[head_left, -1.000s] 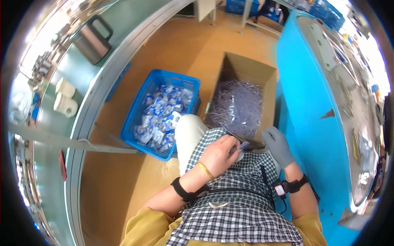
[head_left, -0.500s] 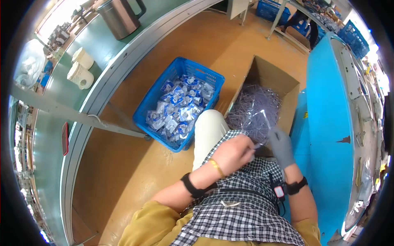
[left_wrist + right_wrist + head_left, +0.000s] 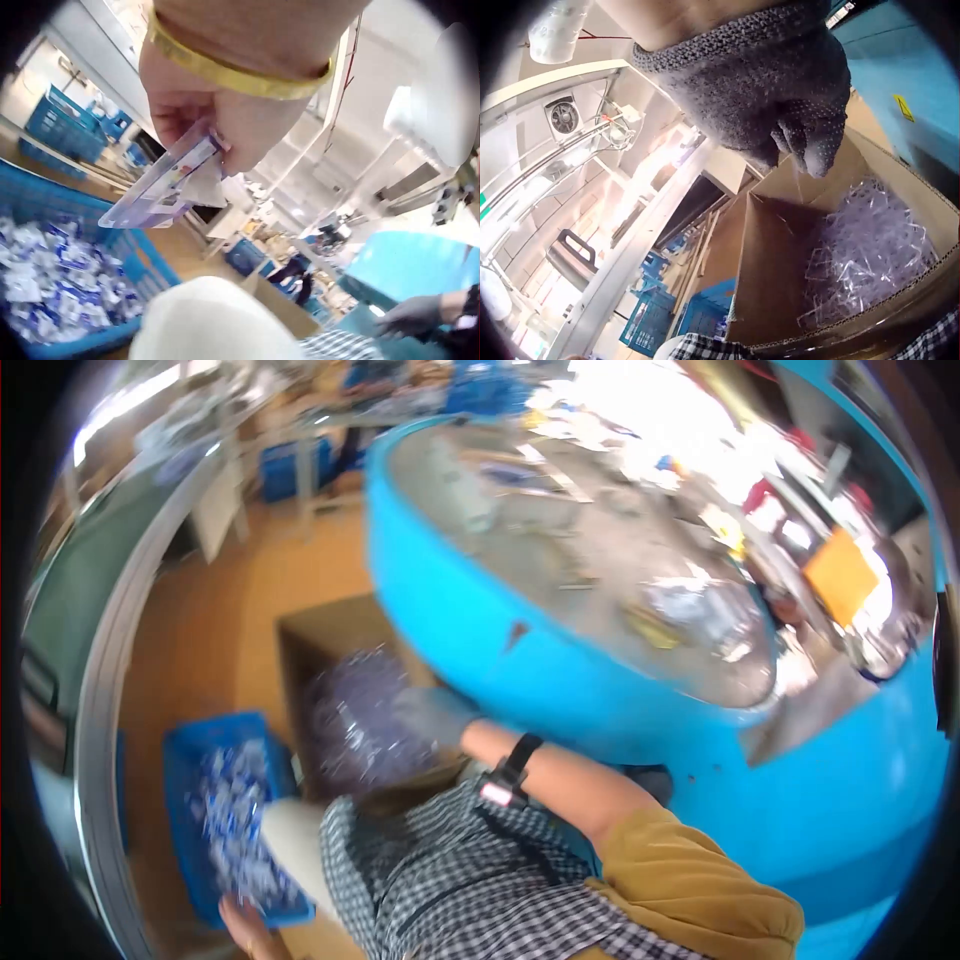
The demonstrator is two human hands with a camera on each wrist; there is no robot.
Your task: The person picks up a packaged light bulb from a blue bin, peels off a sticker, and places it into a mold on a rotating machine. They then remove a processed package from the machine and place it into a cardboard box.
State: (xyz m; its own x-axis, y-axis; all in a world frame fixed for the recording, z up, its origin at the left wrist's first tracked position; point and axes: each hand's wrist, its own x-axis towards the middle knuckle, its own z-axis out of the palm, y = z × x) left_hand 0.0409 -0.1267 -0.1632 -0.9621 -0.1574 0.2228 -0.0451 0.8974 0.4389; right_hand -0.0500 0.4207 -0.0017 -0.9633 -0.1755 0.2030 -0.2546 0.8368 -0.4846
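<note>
My left hand (image 3: 251, 124) pinches a clear plastic pack with a printed card (image 3: 161, 184), which tilts downward in the left wrist view. In the head view that hand shows at the lower left, right by the near end of a blue basket (image 3: 178, 790). The basket holds many small blue-and-white packs (image 3: 71, 274). My right hand (image 3: 757, 97), in a grey dotted knit glove, hangs with loosely curled fingers over a cardboard box (image 3: 772, 262). Inside the box lies a tangled heap of clear plastic strips (image 3: 870, 244).
A large blue machine housing (image 3: 480, 620) with a cluttered top stands close on the right. The long green workbench (image 3: 110, 550) runs along the left. My knee (image 3: 295, 850) comes between basket and box. Farther off are shelves with blue crates (image 3: 290, 468).
The head view has swung right. My left hand has carried the pack away from my lap to the basket's side. My gloved right hand has moved from beside the left hand to over the box.
</note>
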